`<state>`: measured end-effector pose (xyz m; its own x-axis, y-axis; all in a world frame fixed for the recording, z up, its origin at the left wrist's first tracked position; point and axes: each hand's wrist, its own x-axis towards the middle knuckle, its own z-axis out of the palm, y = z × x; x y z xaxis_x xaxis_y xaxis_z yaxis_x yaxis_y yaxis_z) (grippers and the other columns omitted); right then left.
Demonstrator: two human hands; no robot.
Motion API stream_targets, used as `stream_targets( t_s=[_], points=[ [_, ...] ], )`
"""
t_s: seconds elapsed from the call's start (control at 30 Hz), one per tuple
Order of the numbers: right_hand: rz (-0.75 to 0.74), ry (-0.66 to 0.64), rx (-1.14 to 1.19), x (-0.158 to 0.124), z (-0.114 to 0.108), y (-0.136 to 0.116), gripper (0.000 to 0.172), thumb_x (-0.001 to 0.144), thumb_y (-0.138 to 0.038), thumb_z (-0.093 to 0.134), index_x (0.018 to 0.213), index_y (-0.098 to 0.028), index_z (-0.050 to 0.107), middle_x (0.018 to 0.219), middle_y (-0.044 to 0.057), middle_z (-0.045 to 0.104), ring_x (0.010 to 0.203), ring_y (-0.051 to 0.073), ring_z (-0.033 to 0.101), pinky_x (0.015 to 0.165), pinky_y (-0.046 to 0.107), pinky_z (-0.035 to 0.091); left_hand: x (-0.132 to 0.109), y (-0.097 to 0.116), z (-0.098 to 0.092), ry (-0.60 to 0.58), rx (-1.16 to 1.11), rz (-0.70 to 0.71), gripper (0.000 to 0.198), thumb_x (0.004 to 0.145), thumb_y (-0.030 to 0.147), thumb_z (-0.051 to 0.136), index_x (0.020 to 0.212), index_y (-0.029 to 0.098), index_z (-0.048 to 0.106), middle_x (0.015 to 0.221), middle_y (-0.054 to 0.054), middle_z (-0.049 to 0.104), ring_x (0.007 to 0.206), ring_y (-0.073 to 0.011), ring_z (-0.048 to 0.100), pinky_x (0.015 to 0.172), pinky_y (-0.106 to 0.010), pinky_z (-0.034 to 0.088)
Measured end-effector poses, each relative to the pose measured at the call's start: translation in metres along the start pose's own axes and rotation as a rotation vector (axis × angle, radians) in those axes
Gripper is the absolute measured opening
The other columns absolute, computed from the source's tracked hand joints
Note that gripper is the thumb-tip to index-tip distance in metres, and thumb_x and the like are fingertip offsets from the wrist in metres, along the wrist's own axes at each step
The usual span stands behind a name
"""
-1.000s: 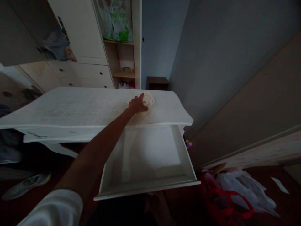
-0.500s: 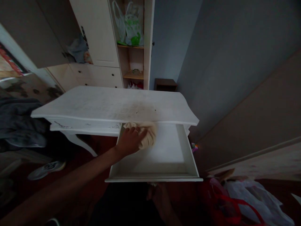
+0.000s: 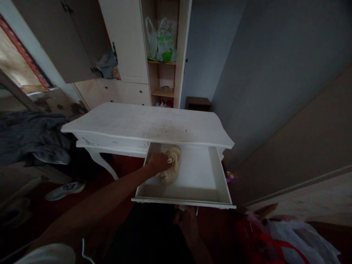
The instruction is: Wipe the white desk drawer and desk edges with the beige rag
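My left hand reaches into the open drawer and is closed on a beige cloth, bunched up against the drawer's bottom near its left side. Below the drawer's front panel is my right hand, its fingers curled close to the panel's lower edge by a small whitish bit. What it grips is too dark to make out. The drawer sticks out of a white desk with a wavy edge, dark smudges and two small holes in its top.
Behind the desk stands a pale wardrobe with a plastic bag on a shelf. Dark clothing is heaped at the left, above a shoe. A red bag and a white plastic bag lie at lower right.
My left hand has shifted from the back left of the drawer slightly towards its front, bunching the cloth. My right hand stays at the front panel. The camera view has shifted a little.
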<state>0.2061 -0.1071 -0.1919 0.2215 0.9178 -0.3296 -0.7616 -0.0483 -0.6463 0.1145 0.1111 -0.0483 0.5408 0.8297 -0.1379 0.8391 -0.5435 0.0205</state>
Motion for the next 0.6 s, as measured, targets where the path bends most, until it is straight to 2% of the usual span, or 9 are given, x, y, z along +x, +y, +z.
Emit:
stream_targets(
  t_s=[0.13,0.2,0.27,0.37,0.47,0.53,0.6],
  points=[
    [0.013,-0.007,0.022,0.000,0.000,0.001,0.042,0.067,-0.055,0.078,0.083,-0.018,0.064,0.078,0.002,0.070,0.046,0.011,0.054,0.046,0.026,0.047,-0.011,-0.001,0.005,-0.116,-0.018,-0.027,0.079,0.081,0.071,0.046,0.127,0.007,0.059,0.119,-0.024,0.065,0.108,-0.0375,0.064,0.084,-0.044,0.050],
    [0.023,0.004,0.039,0.001,0.000,0.001,0.041,0.067,-0.053,0.078,0.083,-0.018,0.063,0.078,0.002,0.071,0.046,0.011,0.054,0.046,0.026,0.047,-0.019,-0.003,0.005,-0.198,-0.028,-0.023,0.082,0.078,0.074,0.049,0.124,0.008,0.061,0.116,-0.023,0.067,0.106,-0.0374,0.065,0.083,-0.044,0.051],
    [0.029,0.014,0.048,0.001,0.000,0.002,0.039,0.066,-0.051,0.079,0.082,-0.018,0.062,0.077,0.001,0.071,0.045,0.010,0.053,0.045,0.026,0.046,-0.027,-0.004,0.002,-0.244,-0.019,-0.050,0.076,0.077,0.073,0.051,0.117,0.009,0.066,0.112,-0.023,0.068,0.103,-0.0374,0.066,0.081,-0.043,0.051],
    [0.031,0.021,0.054,0.001,0.000,0.002,0.040,0.063,-0.051,0.080,0.080,-0.019,0.061,0.076,0.001,0.071,0.044,0.011,0.053,0.046,0.027,0.047,-0.038,-0.004,-0.007,-0.207,0.024,-0.130,0.061,0.084,0.060,0.050,0.111,0.009,0.069,0.111,-0.024,0.068,0.102,-0.0394,0.066,0.078,-0.044,0.050],
    [0.025,0.016,0.067,0.000,0.000,0.002,0.038,0.066,-0.051,0.079,0.080,-0.020,0.061,0.078,0.001,0.072,0.045,0.011,0.054,0.047,0.028,0.047,-0.045,-0.003,-0.011,-0.162,0.038,-0.136,0.050,0.091,0.047,0.043,0.108,0.007,0.070,0.109,-0.025,0.068,0.104,-0.0408,0.064,0.079,-0.047,0.048],
    [0.016,0.018,0.067,-0.001,-0.001,0.002,0.036,0.068,-0.051,0.077,0.080,-0.020,0.062,0.079,0.001,0.072,0.046,0.011,0.055,0.048,0.028,0.047,-0.046,-0.003,-0.008,-0.168,0.011,-0.097,0.055,0.092,0.047,0.043,0.127,0.009,0.061,0.117,-0.024,0.066,0.107,-0.0406,0.063,0.081,-0.047,0.048],
    [0.019,0.020,0.058,-0.002,-0.001,0.002,0.037,0.068,-0.051,0.078,0.081,-0.020,0.064,0.078,0.002,0.071,0.047,0.012,0.055,0.048,0.028,0.047,-0.047,-0.004,-0.002,-0.210,-0.036,-0.028,0.073,0.090,0.055,0.045,0.150,0.013,0.035,0.124,-0.023,0.063,0.108,-0.0389,0.063,0.082,-0.046,0.049]
  ],
)
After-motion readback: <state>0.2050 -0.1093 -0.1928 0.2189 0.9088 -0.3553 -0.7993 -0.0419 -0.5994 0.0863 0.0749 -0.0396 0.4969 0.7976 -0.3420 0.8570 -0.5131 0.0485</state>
